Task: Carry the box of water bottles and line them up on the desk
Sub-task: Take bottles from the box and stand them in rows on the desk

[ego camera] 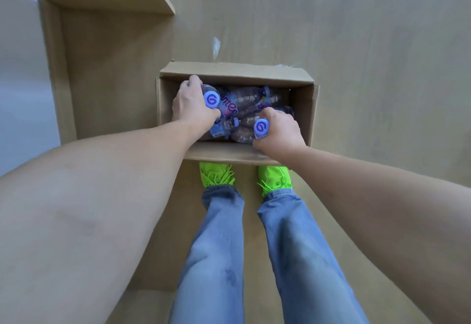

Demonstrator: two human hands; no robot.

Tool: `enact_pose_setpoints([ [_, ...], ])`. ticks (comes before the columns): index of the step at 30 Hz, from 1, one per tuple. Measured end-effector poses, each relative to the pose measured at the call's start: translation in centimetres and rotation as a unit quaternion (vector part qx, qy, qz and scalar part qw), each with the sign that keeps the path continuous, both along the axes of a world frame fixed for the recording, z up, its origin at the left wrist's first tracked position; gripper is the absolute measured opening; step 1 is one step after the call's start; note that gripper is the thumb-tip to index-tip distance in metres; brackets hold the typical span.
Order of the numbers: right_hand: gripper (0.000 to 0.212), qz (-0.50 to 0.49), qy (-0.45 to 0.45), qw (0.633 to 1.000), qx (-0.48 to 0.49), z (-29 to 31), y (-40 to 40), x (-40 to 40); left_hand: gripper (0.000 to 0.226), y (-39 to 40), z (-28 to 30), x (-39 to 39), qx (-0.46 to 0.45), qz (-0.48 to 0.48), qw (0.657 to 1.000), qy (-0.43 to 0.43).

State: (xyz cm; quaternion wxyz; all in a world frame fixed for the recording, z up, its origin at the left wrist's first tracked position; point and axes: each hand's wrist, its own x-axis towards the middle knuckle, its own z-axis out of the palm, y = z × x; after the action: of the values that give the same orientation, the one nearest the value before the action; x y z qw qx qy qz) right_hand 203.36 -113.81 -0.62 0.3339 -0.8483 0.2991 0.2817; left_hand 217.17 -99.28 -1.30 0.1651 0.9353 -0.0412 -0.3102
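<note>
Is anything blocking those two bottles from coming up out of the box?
Nothing visible does. The left hand and right hand each grip a bottle near its cap, and the cardboard box is open on top. The desk itself isn't clearly in view.

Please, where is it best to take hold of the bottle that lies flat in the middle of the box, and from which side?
Probably at its neck, just below the cap, coming from above. The lying bottle rests flat between the left hand and the right hand, and only the open top of the cardboard box gives access.
</note>
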Motion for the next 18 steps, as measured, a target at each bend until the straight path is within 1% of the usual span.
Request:
enact_pose_setpoints([
  [6, 0.041, -0.117, -0.047, 0.992, 0.002, 8.4, -2.2, 2.2, 0.056, -2.7, 9.0, 0.7, -0.019, 0.017, 1.000, -0.002],
  [8, 0.040, -0.146, -0.066, 0.987, 0.006, 11.4, -2.9, 3.1, 0.054, -3.6, 12.3, 1.1, -0.031, 0.024, 0.999, -0.007],
  [14, 0.036, -0.200, -0.112, 0.973, 0.006, 21.6, -5.3, 6.2, 0.049, -5.4, 24.1, 2.6, -0.069, 0.059, 0.996, -0.020],
  [18, 0.036, -0.208, -0.147, 0.967, 0.008, 30.3, -6.7, 8.3, 0.045, -5.9, 33.2, 4.1, -0.066, 0.034, 0.996, -0.047],
])
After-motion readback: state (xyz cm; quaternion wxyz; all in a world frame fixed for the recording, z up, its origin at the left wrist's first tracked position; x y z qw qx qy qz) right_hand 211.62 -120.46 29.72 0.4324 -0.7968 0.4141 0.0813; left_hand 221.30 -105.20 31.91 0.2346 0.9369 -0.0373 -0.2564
